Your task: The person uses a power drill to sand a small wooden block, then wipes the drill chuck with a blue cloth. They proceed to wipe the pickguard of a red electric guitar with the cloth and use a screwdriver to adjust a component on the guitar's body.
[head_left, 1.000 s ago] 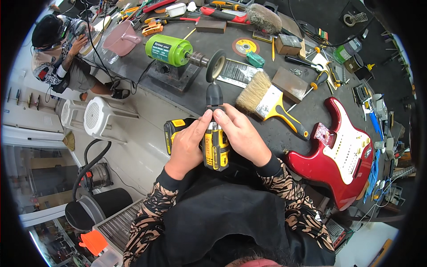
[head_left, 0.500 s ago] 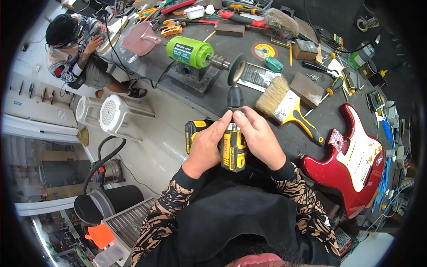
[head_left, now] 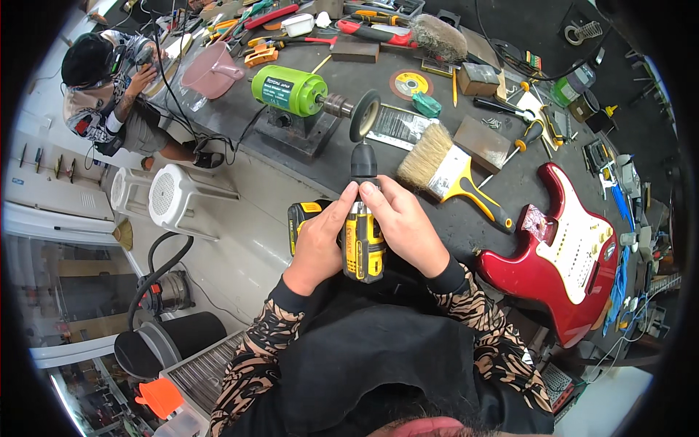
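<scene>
With left hand (head_left: 319, 246) and right hand (head_left: 408, 227) pressed close together around the yellow-and-black drill (head_left: 364, 251), holds it by the near edge of the worktop (head_left: 453, 224), chuck (head_left: 362, 162) toward the wheel (head_left: 365, 115) on the green grinder (head_left: 290, 91). Keeps the same grip as a moment ago, suggesting steady holding, not a new step. Cannot tell about contact between bit (head_left: 365, 138) and wheel.

Red guitar body (head_left: 526, 280) near wide brush (head_left: 450, 175); white stool (head_left: 168, 195) on floor (head_left: 251, 218).
</scene>
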`<state>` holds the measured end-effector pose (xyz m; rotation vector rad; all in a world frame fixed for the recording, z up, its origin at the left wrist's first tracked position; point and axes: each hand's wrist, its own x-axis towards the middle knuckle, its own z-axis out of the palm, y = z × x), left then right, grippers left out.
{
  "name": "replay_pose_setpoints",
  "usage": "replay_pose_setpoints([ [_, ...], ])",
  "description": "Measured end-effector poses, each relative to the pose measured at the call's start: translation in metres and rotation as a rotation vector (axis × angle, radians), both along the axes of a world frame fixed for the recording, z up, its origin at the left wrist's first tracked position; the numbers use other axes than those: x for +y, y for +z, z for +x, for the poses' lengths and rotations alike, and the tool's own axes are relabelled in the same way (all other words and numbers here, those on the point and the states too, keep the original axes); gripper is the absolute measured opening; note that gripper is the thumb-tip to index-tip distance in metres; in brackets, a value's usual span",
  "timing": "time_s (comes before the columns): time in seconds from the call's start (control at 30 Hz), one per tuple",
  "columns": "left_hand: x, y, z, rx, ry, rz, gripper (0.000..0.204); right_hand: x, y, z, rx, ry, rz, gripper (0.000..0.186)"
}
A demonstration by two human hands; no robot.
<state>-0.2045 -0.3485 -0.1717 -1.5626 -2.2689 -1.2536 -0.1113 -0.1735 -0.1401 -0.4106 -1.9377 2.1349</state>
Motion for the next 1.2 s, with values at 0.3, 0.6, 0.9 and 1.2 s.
replay_pose_setpoints([
  [0.3,-0.001,-0.003,0.002,-0.027,0.003,-0.007,0.093,-0.004,-0.003,0.001,0.035,-0.031,-0.003,0.045],
  [0.6,-0.001,-0.013,0.001,0.024,-0.009,0.06,0.096,-0.002,-0.006,0.003,0.062,-0.029,0.036,0.042],
  [0.9,0.0,-0.012,0.002,-0.018,-0.008,0.055,0.093,-0.005,-0.005,0.0,0.094,-0.079,0.007,0.04],
  [1.2,0.003,-0.012,0.005,-0.034,0.013,0.063,0.093,-0.006,-0.005,-0.002,0.095,-0.08,-0.078,0.035],
])
